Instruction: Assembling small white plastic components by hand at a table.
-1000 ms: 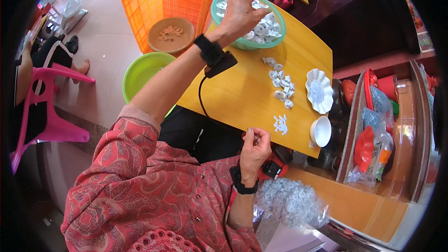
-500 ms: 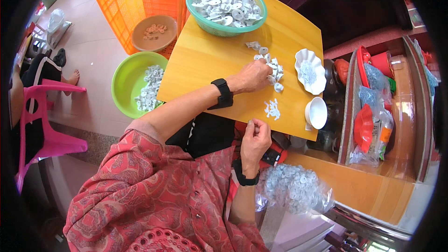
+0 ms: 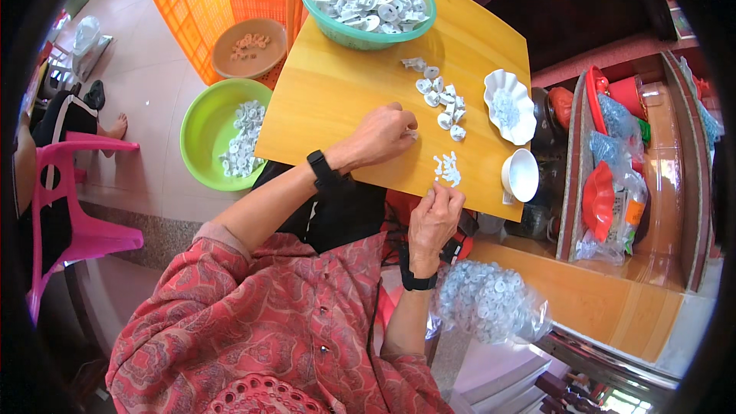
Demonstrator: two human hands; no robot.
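My left hand (image 3: pixel 377 136) is closed over the wooden table, its fingertips round a white plastic part (image 3: pixel 412 135), mostly hidden by the fingers. My right hand (image 3: pixel 435 218) is at the table's near edge, thumb and fingers pinched together at the side of a small heap of tiny white plastic pieces (image 3: pixel 448 169). What the pinch holds, if anything, is hidden. Beyond the heap lies a loose cluster of round white plastic parts (image 3: pixel 443 101). A teal basket (image 3: pixel 369 37) piled with similar parts stands at the far side of the table (image 3: pixel 337 100).
Right on the table are a scalloped white dish (image 3: pixel 520 129) with clear bits and a white bowl (image 3: pixel 523 175). Left stand a green basin (image 3: pixel 201 130) with white parts, a brown bowl (image 3: pixel 230 61) and an orange crate (image 3: pixel 184 15). A bag of clear pieces (image 3: pixel 491 303) lies near my right forearm.
My left hand has drawn back from the cluster toward me and left, with a white part in its fingers. My right hand has moved up to the heap of tiny pieces.
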